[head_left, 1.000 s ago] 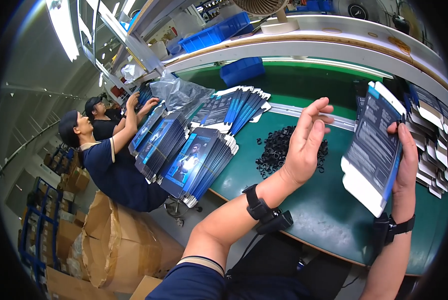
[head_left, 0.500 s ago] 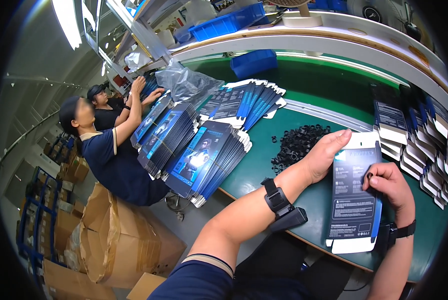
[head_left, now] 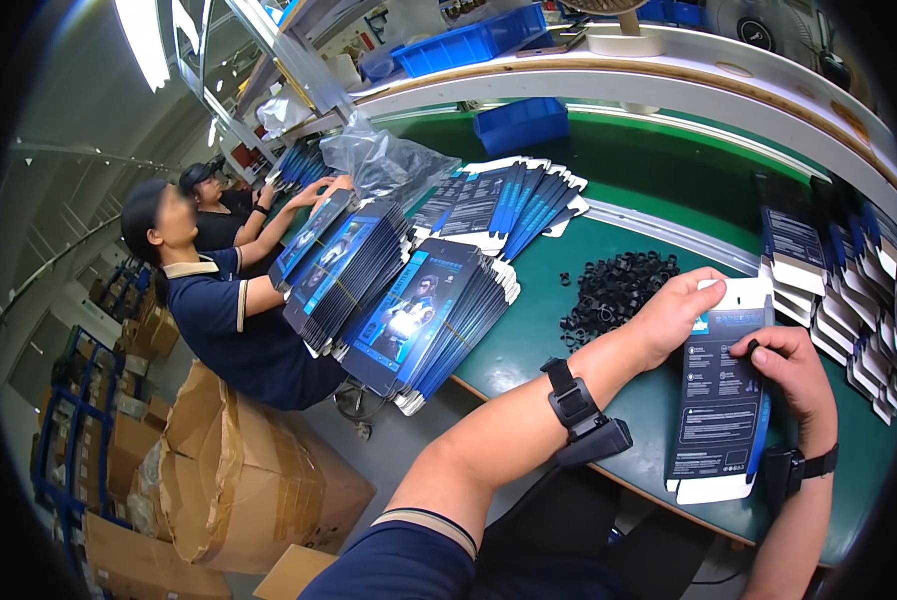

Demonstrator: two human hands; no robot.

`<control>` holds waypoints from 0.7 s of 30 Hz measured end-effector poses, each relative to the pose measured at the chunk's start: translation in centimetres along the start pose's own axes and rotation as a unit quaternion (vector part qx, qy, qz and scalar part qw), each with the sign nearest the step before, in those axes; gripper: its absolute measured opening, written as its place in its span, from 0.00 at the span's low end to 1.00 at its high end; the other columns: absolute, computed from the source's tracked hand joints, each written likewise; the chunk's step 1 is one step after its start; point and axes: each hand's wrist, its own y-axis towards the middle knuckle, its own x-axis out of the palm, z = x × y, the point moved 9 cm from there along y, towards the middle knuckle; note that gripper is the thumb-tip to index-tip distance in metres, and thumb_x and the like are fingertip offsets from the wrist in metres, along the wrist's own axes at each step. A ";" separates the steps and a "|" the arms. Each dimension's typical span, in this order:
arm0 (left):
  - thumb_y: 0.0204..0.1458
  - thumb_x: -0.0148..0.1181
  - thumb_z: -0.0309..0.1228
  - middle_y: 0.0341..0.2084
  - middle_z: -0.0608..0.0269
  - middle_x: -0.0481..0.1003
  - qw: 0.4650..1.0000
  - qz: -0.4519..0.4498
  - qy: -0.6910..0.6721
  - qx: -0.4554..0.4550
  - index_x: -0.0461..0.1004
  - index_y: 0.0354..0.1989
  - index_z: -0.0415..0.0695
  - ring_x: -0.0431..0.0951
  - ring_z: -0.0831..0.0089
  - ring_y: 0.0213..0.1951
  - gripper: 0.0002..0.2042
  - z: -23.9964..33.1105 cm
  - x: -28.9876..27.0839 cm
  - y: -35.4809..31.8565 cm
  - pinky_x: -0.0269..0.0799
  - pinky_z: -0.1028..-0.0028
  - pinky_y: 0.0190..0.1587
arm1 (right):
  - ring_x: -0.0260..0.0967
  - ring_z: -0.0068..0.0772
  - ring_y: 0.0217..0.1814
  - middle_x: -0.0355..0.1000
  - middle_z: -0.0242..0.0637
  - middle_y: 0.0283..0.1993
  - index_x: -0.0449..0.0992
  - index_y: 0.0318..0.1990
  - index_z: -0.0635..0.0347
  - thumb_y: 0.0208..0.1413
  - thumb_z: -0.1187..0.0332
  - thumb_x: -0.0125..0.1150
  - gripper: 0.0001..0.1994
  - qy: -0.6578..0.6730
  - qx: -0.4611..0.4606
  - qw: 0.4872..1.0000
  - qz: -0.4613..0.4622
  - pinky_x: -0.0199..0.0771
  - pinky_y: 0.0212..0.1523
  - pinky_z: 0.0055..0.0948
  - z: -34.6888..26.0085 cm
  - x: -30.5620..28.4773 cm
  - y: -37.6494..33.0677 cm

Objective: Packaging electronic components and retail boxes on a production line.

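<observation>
A flat dark carton [head_left: 718, 425] with white end flaps and a blue side edge hangs upright before me over the table's near edge. My left hand [head_left: 680, 312] grips its upper left, the thumb lying over the top. My right hand [head_left: 793, 375] is at the carton's right edge, thumb and forefinger pinched on a small black piece [head_left: 753, 347] against the printed face. That piece is mostly covered by the fingers; it resembles the small black ring-like pieces [head_left: 618, 292] heaped on the green table [head_left: 528, 325], just beyond my left wrist.
Banded stacks of flat cartons [head_left: 413, 320] stand to the left, with a fan of cartons [head_left: 503, 205] behind. More cartons [head_left: 828, 275] lean at the right. Beyond are a plastic bag [head_left: 388, 165], a blue bin [head_left: 520, 125] and a shelf. Two people work at the far left, near a large cardboard box [head_left: 258, 480].
The view has shifted slightly, so most things sit further right. My right fingers have moved up a little along the carton. The nearer co-worker's arms have lowered toward the stacks.
</observation>
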 end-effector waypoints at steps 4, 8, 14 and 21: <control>0.65 0.49 0.38 0.37 0.65 0.77 0.999 -0.007 0.023 -0.029 0.72 0.44 0.42 0.77 0.80 0.38 0.12 -0.6 0.4 0.0 0.73 0.77 0.43 | 0.70 0.20 0.40 0.76 0.31 0.38 0.80 0.41 0.65 0.53 0.63 0.64 0.13 0.006 -0.018 0.998 0.054 0.68 0.46 0.21 0.1 -1.2 0.1; 0.64 0.52 0.39 0.35 0.66 0.76 0.998 -0.014 0.029 -0.061 0.72 0.43 0.43 0.76 0.81 0.36 0.12 -0.8 0.8 -0.5 0.73 0.79 0.41 | 0.70 0.20 0.39 0.76 0.31 0.36 0.80 0.40 0.64 0.53 0.64 0.64 0.13 0.007 -0.023 0.998 0.056 0.68 0.46 0.20 0.2 -1.3 0.2; 0.62 0.55 0.40 0.32 0.68 0.75 0.994 -0.060 0.022 -0.083 0.72 0.41 0.43 0.75 0.83 0.34 0.12 -1.1 1.6 -0.7 0.72 0.80 0.38 | 0.70 0.20 0.39 0.77 0.32 0.36 0.80 0.36 0.65 0.51 0.67 0.63 0.10 0.031 -0.007 0.999 0.043 0.68 0.47 0.20 0.0 -0.2 0.0; 0.62 0.55 0.41 0.33 0.69 0.74 0.994 -0.067 0.052 -0.074 0.72 0.42 0.43 0.73 0.83 0.36 0.13 -0.7 1.7 -0.5 0.70 0.81 0.40 | 0.69 0.20 0.40 0.76 0.31 0.37 0.80 0.38 0.64 0.52 0.67 0.62 0.10 0.041 -0.021 0.998 0.053 0.68 0.47 0.20 0.1 -0.4 0.5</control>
